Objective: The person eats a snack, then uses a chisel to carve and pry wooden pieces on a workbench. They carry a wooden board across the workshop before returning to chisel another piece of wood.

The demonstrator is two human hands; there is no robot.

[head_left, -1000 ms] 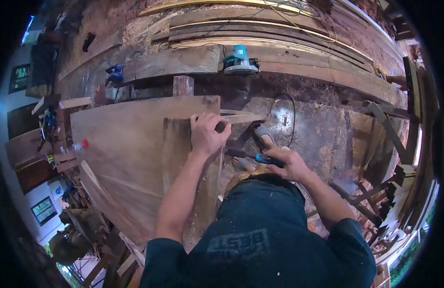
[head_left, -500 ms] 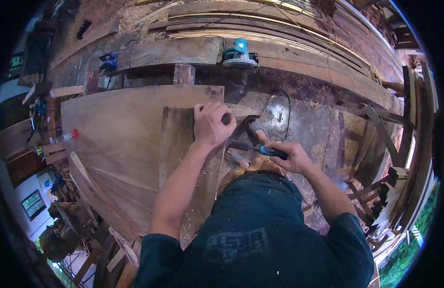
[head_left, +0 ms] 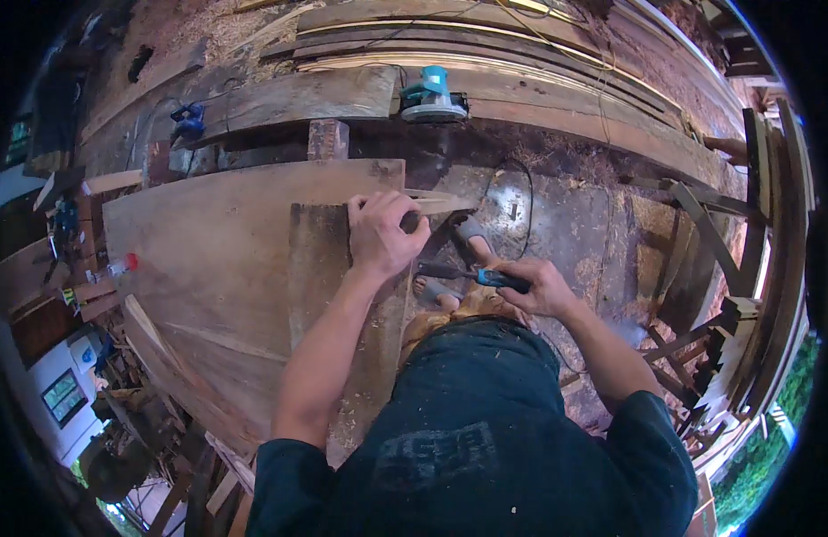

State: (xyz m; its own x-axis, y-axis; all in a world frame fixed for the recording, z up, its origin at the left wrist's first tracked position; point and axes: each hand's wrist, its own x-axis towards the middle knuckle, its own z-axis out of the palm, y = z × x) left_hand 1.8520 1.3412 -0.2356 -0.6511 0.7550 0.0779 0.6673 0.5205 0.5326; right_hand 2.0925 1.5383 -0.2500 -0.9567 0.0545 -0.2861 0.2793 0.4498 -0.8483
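My right hand [head_left: 541, 286] is closed around the blue and black handle of a chisel [head_left: 496, 277], whose dark flat blade points left toward the board edge. My left hand [head_left: 382, 234] is curled at the right end of a wooden board [head_left: 320, 237]. A dark, rounded end [head_left: 411, 221] shows between its thumb and forefinger; what this belongs to is hidden by the hand. The board lies on a larger wooden panel [head_left: 208, 215]. Whether the chisel tip touches the wood cannot be made out.
A teal circular saw [head_left: 434, 97] rests on planks behind the panel, and a blue power tool [head_left: 188, 121] lies farther left. My feet [head_left: 472, 237] are on the dusty floor by a black cable [head_left: 532, 201]. Leaning timber [head_left: 772, 224] lines the right side.
The view has shifted slightly, moving the surroundings a little to the left. Both hands keep nearly the same pose, with the chisel still in the right one.
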